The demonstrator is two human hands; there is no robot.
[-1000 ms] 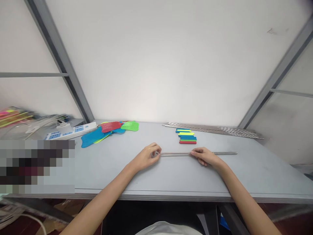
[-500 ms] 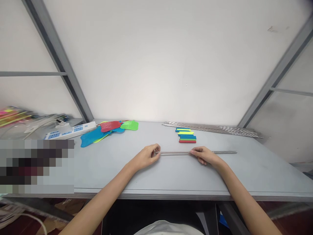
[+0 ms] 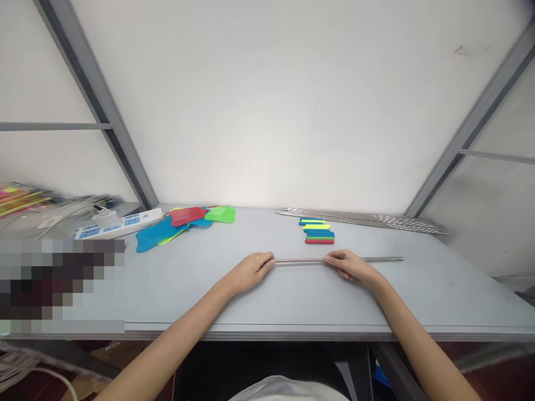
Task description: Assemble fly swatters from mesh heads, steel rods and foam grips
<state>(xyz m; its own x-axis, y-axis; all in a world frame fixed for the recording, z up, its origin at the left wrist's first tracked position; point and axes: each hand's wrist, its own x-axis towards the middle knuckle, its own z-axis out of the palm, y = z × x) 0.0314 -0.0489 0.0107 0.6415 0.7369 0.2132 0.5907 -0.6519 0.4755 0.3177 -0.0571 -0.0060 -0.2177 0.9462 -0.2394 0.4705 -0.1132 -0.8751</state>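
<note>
Between my two hands, a thin metal rod (image 3: 299, 260) runs left to right just over the grey table (image 3: 292, 303). My left hand (image 3: 253, 271) is closed on its left end, fingers wrapped over the tip. My right hand (image 3: 350, 264) pinches the rod farther along, and the rod sticks out past it to the right. Beyond the rod lie several short coloured tubes (image 3: 320, 234) in blue, yellow, green and red, stacked in a loose row. A bundle of similar metal rods (image 3: 359, 218) rests along the table's back edge.
Flat perforated fly swatter heads (image 3: 189, 216) in red, blue and green overlap at the back left. Beside them is a white power strip (image 3: 137, 221) with a plug and cables. Metal frame posts (image 3: 447, 145) stand at both sides against the white wall.
My left hand's fingers have closed over the rod's left end, where a gap showed between thumb and fingers before. My right hand stays nearly in place.
</note>
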